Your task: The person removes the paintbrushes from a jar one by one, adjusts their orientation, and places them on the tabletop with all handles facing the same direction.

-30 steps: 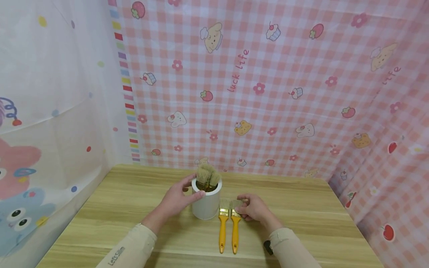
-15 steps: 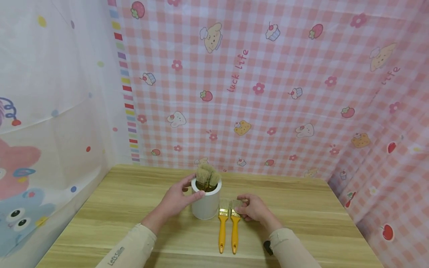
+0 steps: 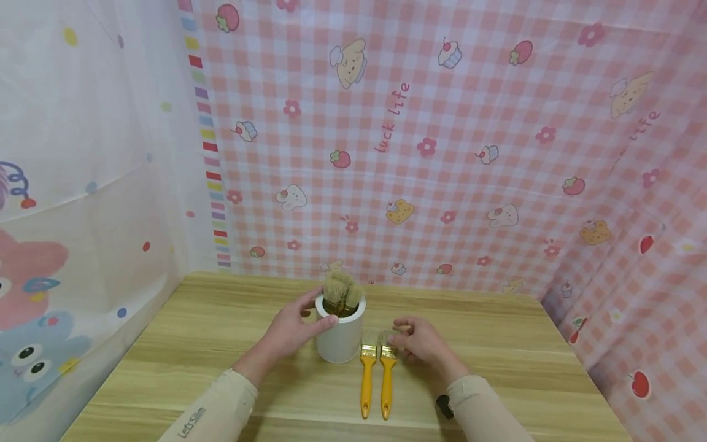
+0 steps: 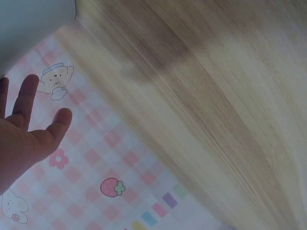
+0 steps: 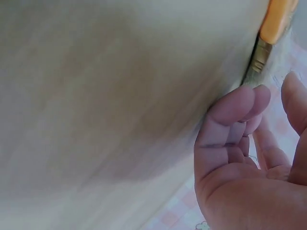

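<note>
head view: right hand point(image 3: 421, 341) hovers with fingers loose, holding nothing, just right of two brushes point(image 3: 378, 368) lying handles toward the person; left hand point(image 3: 293, 328) grips the white cup point(image 3: 339, 334).

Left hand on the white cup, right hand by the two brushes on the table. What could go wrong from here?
1. The white cup is already crowded with bristle-up brushes; adding another may be tight and could tip it, though the left hand braces it.
2. The two yellow-handled brushes lie close side by side, so the right hand could nudge or drag both.
</note>
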A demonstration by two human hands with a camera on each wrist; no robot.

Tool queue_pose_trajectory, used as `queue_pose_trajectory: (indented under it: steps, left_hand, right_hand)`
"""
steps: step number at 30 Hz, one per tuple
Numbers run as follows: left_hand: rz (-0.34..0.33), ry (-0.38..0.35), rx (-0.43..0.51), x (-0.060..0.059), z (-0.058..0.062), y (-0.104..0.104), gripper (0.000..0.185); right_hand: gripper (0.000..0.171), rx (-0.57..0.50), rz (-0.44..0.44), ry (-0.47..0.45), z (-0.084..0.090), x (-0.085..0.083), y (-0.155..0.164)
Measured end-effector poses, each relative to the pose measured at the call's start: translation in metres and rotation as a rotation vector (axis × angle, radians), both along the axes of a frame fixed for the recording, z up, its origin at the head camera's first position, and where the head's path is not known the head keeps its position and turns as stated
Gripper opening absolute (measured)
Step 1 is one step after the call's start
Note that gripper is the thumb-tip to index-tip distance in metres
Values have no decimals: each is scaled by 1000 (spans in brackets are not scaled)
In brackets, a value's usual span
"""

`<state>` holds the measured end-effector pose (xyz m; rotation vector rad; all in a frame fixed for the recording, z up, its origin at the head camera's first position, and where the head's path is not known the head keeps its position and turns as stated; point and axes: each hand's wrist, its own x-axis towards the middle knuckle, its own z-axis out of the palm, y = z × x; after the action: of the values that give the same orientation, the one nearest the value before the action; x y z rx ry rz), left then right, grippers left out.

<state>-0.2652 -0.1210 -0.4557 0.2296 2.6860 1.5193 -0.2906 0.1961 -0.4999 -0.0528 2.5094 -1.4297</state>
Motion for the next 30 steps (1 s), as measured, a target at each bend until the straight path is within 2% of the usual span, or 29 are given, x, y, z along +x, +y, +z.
queue_pose_trajectory:
  steps: [5, 12, 20, 30]
  left_hand:
    - [-2, -2, 5, 0, 0, 0, 84]
    - [-7, -9, 7, -1, -2, -1, 84]
    - [3, 18, -13, -2, -5, 1, 84]
    - [-4, 21, -1, -2, -4, 0, 84]
  right_hand:
    - [55, 5, 2, 44, 7, 0, 1]
    - [48, 10, 18, 93, 24, -1, -9]
    - [42, -94, 23, 213, 49, 2, -35]
    - [38, -228, 26, 284, 76, 14, -65]
